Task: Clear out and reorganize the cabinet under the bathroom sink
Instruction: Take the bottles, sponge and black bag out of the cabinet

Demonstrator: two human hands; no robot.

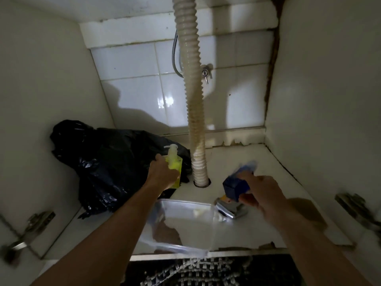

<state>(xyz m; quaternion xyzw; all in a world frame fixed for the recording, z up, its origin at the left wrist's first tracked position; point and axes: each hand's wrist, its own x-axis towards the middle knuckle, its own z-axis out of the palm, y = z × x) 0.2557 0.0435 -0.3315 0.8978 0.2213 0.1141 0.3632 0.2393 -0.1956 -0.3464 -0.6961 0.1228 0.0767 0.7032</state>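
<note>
Inside the cabinet, a ribbed drain hose (193,112) drops from above and passes through a hole in the cabinet floor (257,162). Just left of the hose's foot, the left hand (162,174) grips a yellow pump bottle (174,162), fingers wrapped round its body, the pump head sticking up above the hand. Behind and left of that bottle lies a crumpled black plastic bag (107,162), filling the corner left of the hose. To the right of the hose, the right hand (266,197) holds a blue box (235,187), thumb and fingers closed on it, raised above the floor; its far end is blurred. In front of the hose, between the two forearms, sits a clear plastic tub (185,226) near the front edge. A shiny metal fitting (228,209) lies just beside the tub's right corner, under the blue box.
</note>
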